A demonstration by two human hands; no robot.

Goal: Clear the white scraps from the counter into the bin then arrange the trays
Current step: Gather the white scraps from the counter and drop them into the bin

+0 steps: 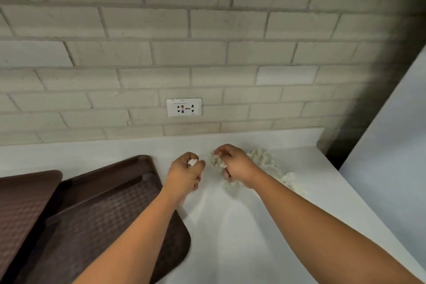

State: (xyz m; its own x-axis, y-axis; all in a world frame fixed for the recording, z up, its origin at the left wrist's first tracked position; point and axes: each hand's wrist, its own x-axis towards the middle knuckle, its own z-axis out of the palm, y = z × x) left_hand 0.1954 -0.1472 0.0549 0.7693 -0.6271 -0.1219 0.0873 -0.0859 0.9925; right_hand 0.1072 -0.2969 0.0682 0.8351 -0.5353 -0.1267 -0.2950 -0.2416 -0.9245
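Note:
A loose heap of white scraps (265,161) lies on the white counter (230,226) near the wall, trailing off to the right. My left hand (184,174) is a fist gripping a small wad of white scraps that pokes out at the top. Just right of it, my right hand (232,165) reaches into the left end of the heap, fingers curled around some scraps. Two dark brown trays sit to the left: one (110,210) askew under my left forearm, the other (25,196) at the left edge, overlapping it.
A pale brick wall backs the counter, with a white power socket (184,107) right above the hands. A dark vertical post (359,110) and a pale panel close off the counter's right end. No bin is in view.

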